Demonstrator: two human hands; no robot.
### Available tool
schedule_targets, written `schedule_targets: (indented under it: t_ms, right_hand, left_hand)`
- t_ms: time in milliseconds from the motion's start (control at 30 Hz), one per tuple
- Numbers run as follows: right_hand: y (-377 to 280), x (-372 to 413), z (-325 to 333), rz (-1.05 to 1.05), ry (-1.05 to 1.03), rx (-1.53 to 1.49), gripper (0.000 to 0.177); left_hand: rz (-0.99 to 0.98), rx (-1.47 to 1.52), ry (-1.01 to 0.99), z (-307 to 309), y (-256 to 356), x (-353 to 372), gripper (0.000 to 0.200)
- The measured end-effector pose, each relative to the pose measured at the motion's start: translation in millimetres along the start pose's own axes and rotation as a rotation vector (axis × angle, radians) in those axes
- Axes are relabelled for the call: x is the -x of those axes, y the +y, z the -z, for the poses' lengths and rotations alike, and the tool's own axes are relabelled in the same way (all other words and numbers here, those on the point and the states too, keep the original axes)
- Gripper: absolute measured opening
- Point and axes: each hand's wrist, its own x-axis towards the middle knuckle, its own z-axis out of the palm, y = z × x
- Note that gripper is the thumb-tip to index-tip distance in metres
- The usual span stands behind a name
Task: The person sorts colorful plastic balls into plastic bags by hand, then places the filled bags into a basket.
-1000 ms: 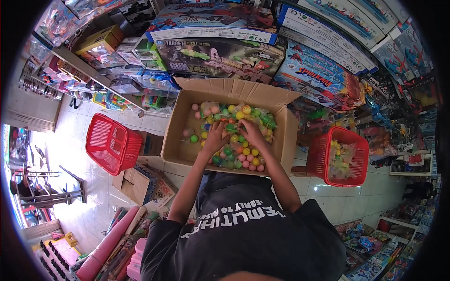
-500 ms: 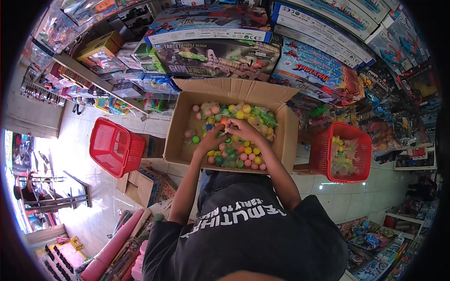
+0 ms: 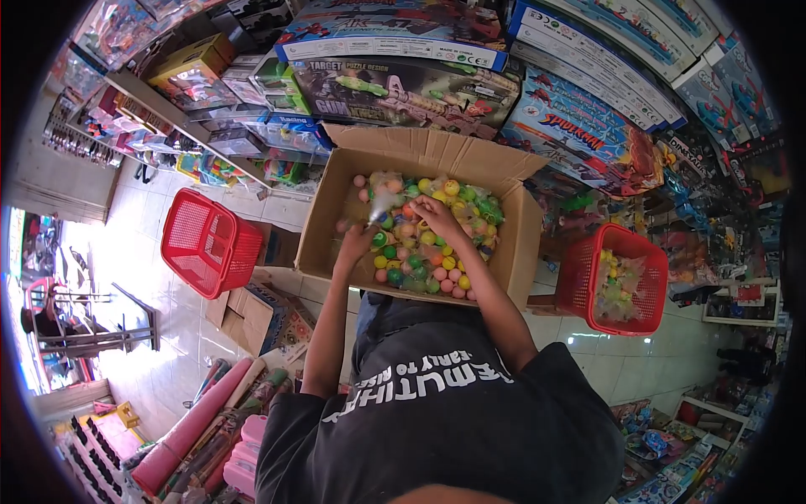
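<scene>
A large cardboard box [image 3: 323, 244] holds many small balls [image 3: 407, 273] in yellow, green, pink and orange, some loose and some in clear plastic bags [image 3: 483, 208]. My left hand [image 3: 357, 242] is at the left of the pile, its fingers closed on a clear plastic bag [image 3: 384, 204] whose top is smeared white by motion. My right hand [image 3: 437, 217] is a short way to the right, over the balls. Its fingers are bent together near an orange ball, and whatever is between their tips is too small to make out.
An unfilled red basket [image 3: 210, 244] stands left of the box. On the right, another red basket [image 3: 592, 286] holds bagged balls. Boxed toys [image 3: 411, 97] are stacked behind the cardboard box. A flattened carton [image 3: 252, 319] and pink rolls [image 3: 193, 428] lie at the lower left.
My hands were together over the middle of the pile; now they are apart. The left has moved left and slightly down, and a clear bag shows between them.
</scene>
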Motion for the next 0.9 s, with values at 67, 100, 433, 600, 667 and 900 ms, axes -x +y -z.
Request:
schedule_targets:
  t_ms: [67, 100, 433, 600, 667, 900]
  right_hand:
    - [10.3, -6.3, 0.3, 0.002, 0.031, 0.043, 0.021]
    - [11.9, -6.6, -2.0, -0.013, 0.046, 0.267, 0.022]
    - [51.1, 6.7, -18.4, -0.065, 0.028, 1.318, 0.054]
    - [34.6, 21.0, -9.9, -0.113, 0.019, 1.206, 0.056]
    - [25.0, 25.2, -8.2, -0.186, -0.003, 1.158, 0.057]
    - [41.6, 47.2, 11.3, -0.021, 0.006, 1.055, 0.049]
  left_hand:
    - [-0.094, -0.013, 0.111, 0.6, -9.0, -0.9, 0.033]
    - [-0.032, 0.116, 0.158, 1.6, -8.7, 1.2, 0.038]
    - [0.046, 0.288, 0.201, -8.2, -32.5, -7.4, 0.036]
    - [0.066, 0.221, 0.147, -5.4, -13.4, 1.7, 0.039]
    - [0.032, 0.134, 0.161, -7.5, -8.5, 3.5, 0.041]
    - [-0.027, 0.068, 0.035, -7.2, 8.4, 10.6, 0.036]
